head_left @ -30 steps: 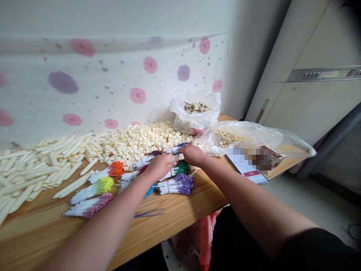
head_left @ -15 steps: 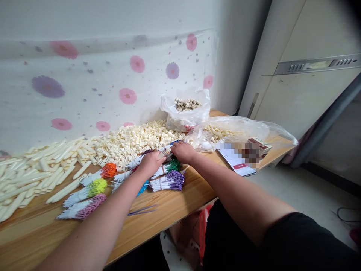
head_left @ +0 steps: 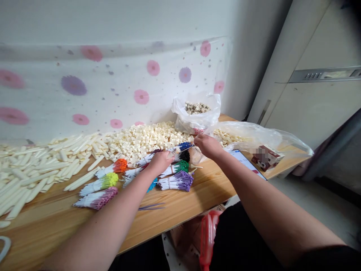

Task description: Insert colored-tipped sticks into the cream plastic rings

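Observation:
My left hand (head_left: 162, 162) is closed around a small cream plastic piece (head_left: 177, 150), over the middle of the bundles. Up and to its right, my right hand (head_left: 208, 146) pinches a thin dark stick (head_left: 190, 146) that reaches toward that piece. Below and beside them lie rubber-banded bundles of thin white sticks with coloured ends: blue (head_left: 184, 146), black (head_left: 184, 156), green (head_left: 182, 166), purple (head_left: 182, 181), orange (head_left: 120, 165), yellow (head_left: 109, 180) and pink (head_left: 105, 196). My left hand and forearm partly cover other bundles.
Long cream tubes (head_left: 45, 169) are heaped at left, small slotted cream pieces (head_left: 141, 139) behind the bundles. A plastic bag of small parts (head_left: 194, 122), a clear bag (head_left: 254, 131), a phone (head_left: 245, 163) and a small box (head_left: 267, 157) stand at right. Loose purple sticks (head_left: 152, 206) lie in front.
My right hand has lifted off the blue bundle and moved right, now with a thin stick in its fingers. My left hand stays over the bundles. The camera view has shifted slightly left.

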`<state>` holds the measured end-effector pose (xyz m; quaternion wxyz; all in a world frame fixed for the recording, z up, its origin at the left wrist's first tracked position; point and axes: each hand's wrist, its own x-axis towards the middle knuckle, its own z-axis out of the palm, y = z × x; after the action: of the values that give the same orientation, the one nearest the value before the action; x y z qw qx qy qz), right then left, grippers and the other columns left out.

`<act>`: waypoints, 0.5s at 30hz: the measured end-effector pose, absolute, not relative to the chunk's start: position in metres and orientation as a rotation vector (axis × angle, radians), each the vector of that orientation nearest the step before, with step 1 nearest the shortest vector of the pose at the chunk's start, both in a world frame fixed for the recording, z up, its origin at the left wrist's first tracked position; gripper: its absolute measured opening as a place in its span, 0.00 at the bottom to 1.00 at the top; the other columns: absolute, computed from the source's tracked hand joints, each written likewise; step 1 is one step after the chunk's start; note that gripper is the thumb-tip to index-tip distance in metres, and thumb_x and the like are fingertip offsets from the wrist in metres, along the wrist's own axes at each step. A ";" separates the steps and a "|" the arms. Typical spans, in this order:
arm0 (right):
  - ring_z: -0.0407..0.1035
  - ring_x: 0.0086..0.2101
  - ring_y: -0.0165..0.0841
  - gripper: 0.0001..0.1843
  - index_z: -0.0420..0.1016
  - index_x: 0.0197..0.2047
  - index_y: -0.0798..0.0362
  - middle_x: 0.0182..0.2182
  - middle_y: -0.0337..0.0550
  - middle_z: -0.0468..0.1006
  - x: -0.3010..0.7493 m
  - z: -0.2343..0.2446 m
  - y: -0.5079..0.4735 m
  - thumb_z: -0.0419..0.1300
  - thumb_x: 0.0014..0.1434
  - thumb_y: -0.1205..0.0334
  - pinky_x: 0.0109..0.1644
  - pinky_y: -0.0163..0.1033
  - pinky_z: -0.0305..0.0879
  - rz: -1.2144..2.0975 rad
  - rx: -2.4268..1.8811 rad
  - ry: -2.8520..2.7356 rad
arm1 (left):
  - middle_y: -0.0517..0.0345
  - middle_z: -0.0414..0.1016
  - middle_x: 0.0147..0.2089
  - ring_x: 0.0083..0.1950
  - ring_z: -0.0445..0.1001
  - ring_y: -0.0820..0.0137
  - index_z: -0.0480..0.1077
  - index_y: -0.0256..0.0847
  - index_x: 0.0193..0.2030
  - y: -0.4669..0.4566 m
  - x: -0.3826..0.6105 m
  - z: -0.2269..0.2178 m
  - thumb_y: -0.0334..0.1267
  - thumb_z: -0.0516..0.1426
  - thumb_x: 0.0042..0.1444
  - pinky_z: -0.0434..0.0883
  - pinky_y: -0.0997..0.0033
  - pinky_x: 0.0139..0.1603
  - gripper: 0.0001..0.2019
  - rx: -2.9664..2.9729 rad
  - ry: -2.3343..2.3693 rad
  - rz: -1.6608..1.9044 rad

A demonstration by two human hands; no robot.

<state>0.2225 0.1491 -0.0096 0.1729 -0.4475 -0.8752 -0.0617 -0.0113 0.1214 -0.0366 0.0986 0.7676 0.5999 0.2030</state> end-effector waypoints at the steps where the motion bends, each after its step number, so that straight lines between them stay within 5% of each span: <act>1: 0.67 0.38 0.35 0.13 0.74 0.36 0.57 0.38 0.51 0.72 0.225 -0.005 0.143 0.48 0.64 0.66 0.39 0.36 0.59 -0.169 -1.240 -2.468 | 0.52 0.78 0.36 0.39 0.74 0.64 0.73 0.38 0.38 0.118 -0.012 -0.033 0.43 0.54 0.55 0.66 0.70 0.39 0.12 2.252 1.782 0.627; 7: 0.66 0.33 0.28 0.08 0.73 0.34 0.56 0.33 0.43 0.70 0.204 0.016 0.088 0.53 0.61 0.69 0.38 0.32 0.62 0.121 -0.808 -2.514 | 0.57 0.78 0.35 0.37 0.73 0.66 0.76 0.39 0.40 0.067 -0.015 -0.011 0.47 0.57 0.52 0.67 0.71 0.37 0.15 1.909 1.457 0.842; 15: 0.67 0.30 0.29 0.08 0.73 0.40 0.55 0.30 0.42 0.72 0.172 0.002 0.063 0.58 0.55 0.69 0.34 0.35 0.65 0.598 -0.701 -2.191 | 0.62 0.68 0.25 0.28 0.64 0.74 0.72 0.36 0.26 0.033 -0.020 -0.019 0.39 0.58 0.51 0.62 0.75 0.30 0.08 1.753 1.210 1.027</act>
<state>0.1721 0.0626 0.0019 0.3729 -0.2736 -0.8554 0.2333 -0.0202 0.0329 -0.0195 0.3786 0.6862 0.4735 0.4019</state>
